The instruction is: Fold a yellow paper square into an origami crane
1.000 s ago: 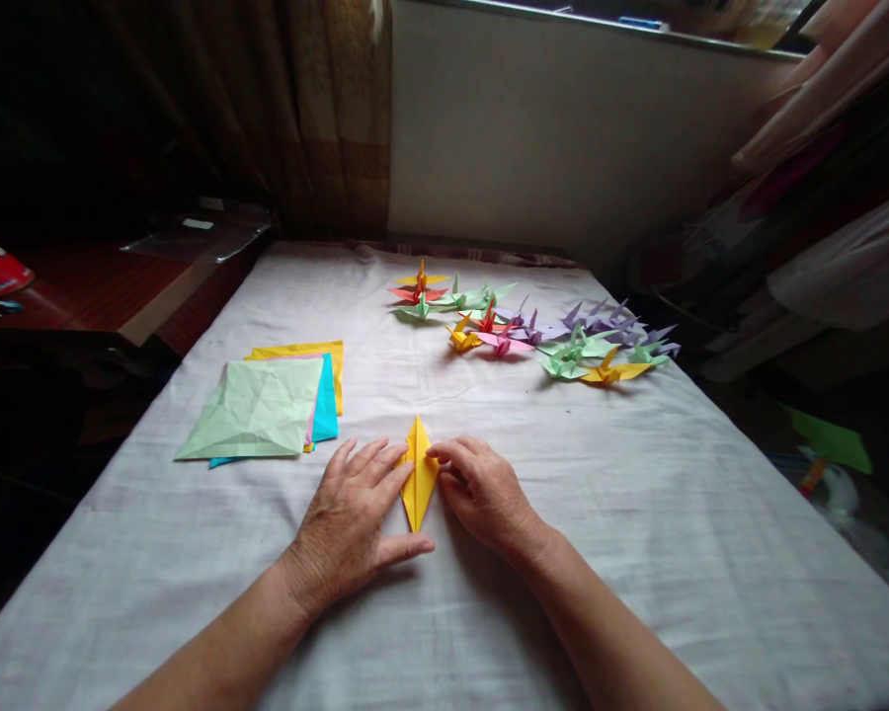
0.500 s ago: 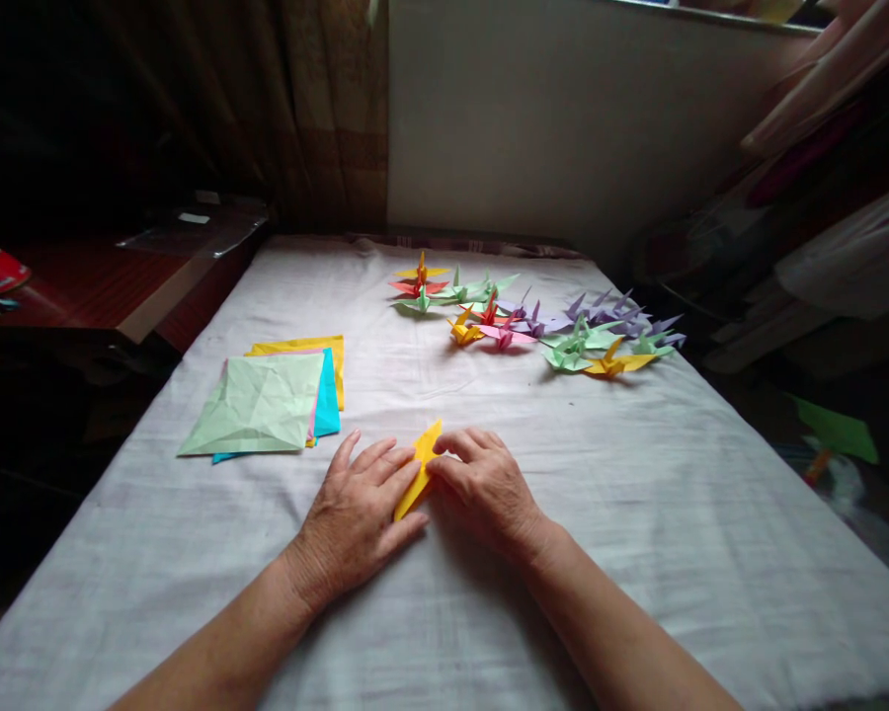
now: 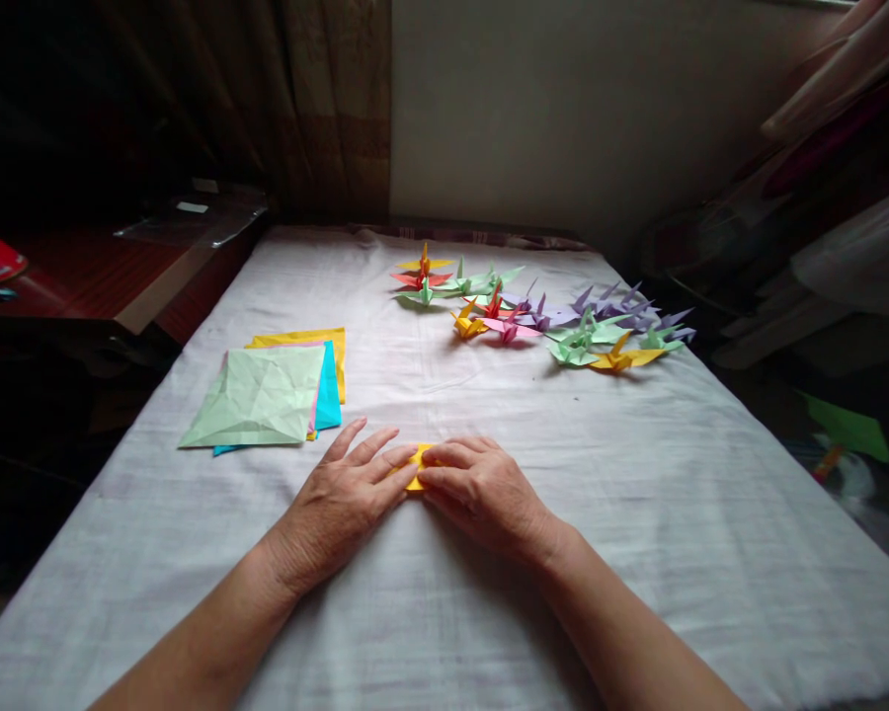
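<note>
A small yellow piece of folded paper [image 3: 418, 484] lies on the cloth in front of me, partly covered by the fingers of both hands. My left hand [image 3: 348, 494] rests with its fingers stretched and spread, the fingertips pressing the paper's left side. From the right, my right hand [image 3: 481, 489] has its bent fingers together on the paper's other side; its thumb is mostly hidden. Left of centre lies a loose stack of paper, a creased pale green sheet [image 3: 256, 395] on top, with blue paper [image 3: 330, 390] and yellow paper [image 3: 337, 344] showing at the edges.
Several folded paper cranes [image 3: 511, 329] in red, pink, green, purple and yellow stand at the back right of the white cloth [image 3: 444, 612]. A brown wooden surface [image 3: 104, 286] with a clear plastic sleeve [image 3: 193, 222] adjoins at left. Hanging fabric [image 3: 851, 257] is at right.
The yellow paper has turned from a slanted narrow shape to a flatter one lying under both hands' fingers. My left thumb has drawn in out of sight. The view has shifted slightly.
</note>
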